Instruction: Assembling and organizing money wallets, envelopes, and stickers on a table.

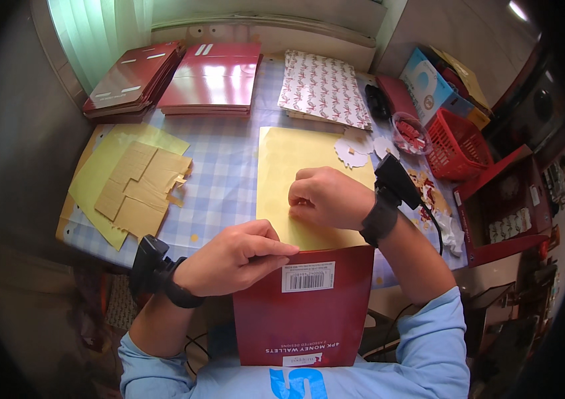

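A dark red printed card panel (302, 319) with a white barcode label hangs past the table's near edge, against my shirt. My left hand (246, 256) pinches its upper edge near the left corner, fingers pressed together. Directly beyond that edge lies a yellow sheet (279, 179); whether it joins the panel I cannot tell. Above the yellow sheet my right hand (329, 198) is curled into a fist, and whatever it may hold is hidden by the fingers. White round paper pieces (352, 157) overlap the sheet's far right corner.
Stacks of red card folders (213, 83) stand at the back left, patterned sheets (326, 90) at the back middle. Yellow scored cardboard (143, 186) lies left. To the right are a clear tub (410, 136), a red basket (455, 149), paper scraps (429, 193) and an open red box (505, 206).
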`<state>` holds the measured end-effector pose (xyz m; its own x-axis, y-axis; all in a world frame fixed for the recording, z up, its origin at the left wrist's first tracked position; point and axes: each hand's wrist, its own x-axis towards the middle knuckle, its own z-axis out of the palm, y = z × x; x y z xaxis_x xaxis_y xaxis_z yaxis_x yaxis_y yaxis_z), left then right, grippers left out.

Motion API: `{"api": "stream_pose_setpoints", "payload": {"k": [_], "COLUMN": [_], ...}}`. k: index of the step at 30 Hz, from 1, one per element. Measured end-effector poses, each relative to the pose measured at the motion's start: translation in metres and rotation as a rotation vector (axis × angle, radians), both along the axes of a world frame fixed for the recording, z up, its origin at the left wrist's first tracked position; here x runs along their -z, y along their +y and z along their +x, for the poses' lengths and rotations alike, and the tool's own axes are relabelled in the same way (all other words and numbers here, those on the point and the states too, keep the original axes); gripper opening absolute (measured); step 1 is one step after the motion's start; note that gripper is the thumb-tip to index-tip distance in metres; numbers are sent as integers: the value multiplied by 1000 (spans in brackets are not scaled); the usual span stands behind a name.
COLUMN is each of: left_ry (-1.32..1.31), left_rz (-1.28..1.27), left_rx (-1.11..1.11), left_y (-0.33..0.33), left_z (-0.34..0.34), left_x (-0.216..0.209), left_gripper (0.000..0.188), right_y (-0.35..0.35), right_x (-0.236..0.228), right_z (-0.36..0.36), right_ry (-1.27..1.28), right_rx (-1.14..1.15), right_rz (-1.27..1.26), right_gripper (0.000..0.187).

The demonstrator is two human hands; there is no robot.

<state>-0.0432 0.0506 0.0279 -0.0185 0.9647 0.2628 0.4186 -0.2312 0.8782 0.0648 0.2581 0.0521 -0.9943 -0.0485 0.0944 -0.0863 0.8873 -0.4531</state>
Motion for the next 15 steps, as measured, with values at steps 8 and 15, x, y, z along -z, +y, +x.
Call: {"api": "stream_pose_setpoints", "payload": {"k": [8, 15], "left_ry": [-7, -9], "left_rz": [-14, -21], "left_rx": [-6, -14], "left_y": [1, 0], "left_z": [0, 1], "left_x": [0, -2], "left_gripper": [22, 21], "right_y": [2, 0], "right_x": [0, 2], "right_z": [4, 4], "right_ry": [-2, 14], "right_rx": [26, 37], "right_rz": [-91, -81], "right_gripper": [9, 9]}}
